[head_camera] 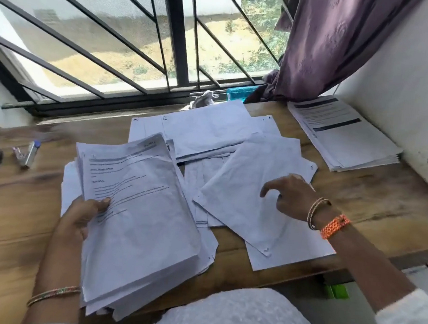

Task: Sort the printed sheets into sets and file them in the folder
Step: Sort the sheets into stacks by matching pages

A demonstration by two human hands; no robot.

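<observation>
Head view: left hand [79,218] grips a thick stack [139,222] while the right hand [291,196], fingers loosely curled, touches loose sheets [246,189] that could slide off the table [381,192].

In the lower middle of the frame we hold a thick stack of sheets [139,215] in our left hand [79,218], above the desk [16,215]. To its right loose sheets [246,189] lie spread, our right hand [291,196] over them. A second pile [342,134] sits at upper right, a stapler [29,154] at left, the window [140,44] behind.
</observation>
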